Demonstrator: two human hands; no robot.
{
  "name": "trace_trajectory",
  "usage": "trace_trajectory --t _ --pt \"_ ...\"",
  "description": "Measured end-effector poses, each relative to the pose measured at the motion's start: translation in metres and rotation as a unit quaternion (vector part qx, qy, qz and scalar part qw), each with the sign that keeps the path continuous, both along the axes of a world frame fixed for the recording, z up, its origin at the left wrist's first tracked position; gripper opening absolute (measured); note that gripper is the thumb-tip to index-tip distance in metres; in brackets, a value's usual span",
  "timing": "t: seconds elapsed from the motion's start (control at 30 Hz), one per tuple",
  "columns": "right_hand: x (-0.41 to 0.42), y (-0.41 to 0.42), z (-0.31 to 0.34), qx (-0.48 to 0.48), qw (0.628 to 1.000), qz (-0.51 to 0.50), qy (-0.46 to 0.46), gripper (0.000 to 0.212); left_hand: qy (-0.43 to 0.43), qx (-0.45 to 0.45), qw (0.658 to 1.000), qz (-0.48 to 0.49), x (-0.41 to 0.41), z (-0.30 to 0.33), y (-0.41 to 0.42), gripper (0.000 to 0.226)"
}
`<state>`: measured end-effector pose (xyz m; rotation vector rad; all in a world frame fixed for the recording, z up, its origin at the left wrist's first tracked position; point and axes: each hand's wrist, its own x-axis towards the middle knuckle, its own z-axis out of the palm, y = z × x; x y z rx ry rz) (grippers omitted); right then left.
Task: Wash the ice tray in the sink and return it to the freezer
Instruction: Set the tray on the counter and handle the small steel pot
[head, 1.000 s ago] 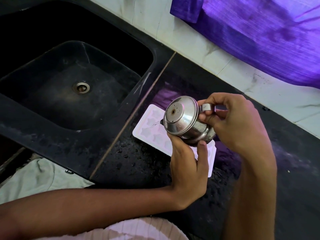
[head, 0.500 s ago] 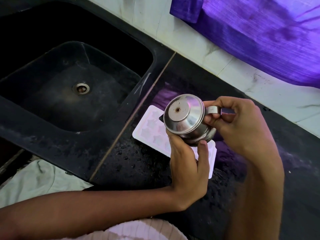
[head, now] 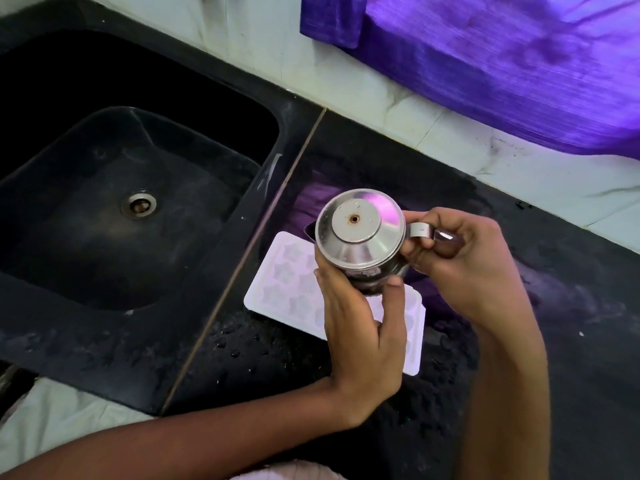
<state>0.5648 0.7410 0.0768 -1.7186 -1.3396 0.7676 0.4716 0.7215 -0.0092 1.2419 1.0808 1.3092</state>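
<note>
A white ice tray (head: 287,282) with star-shaped cells lies flat on the wet black counter (head: 263,362), just right of the black sink (head: 104,216). Above the tray I hold a small steel pot with a lid (head: 360,233). My left hand (head: 363,334) cups the pot's body from below, thumb and fingers curled round it. My right hand (head: 464,258) grips the pot's handle (head: 420,232) at the right. Both hands and the pot hide the tray's middle and right part.
The sink basin holds only its round metal drain (head: 138,204). A pale tiled wall (head: 433,129) runs behind the counter, and a purple cloth (head: 502,64) hangs over it at the upper right. Water drops dot the counter near the tray.
The pot has tipped so that its lid faces more toward the camera, and my right hand has shifted slightly right with the handle. The ice tray has not moved.
</note>
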Motion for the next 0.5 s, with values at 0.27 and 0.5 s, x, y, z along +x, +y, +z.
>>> trace_trajectory --t 0.27,0.5 --pt "0.027 0.028 -0.026 0.033 0.994 -0.034 0.094 0.007 -0.016 -0.031 0.999 -0.013 0.013 0.003 0.038 0.072" --pt "0.048 0.071 -0.049 0.044 0.982 -0.076 0.167 0.035 -0.014 -0.063 0.998 -0.012 0.029 0.006 0.09 0.067"
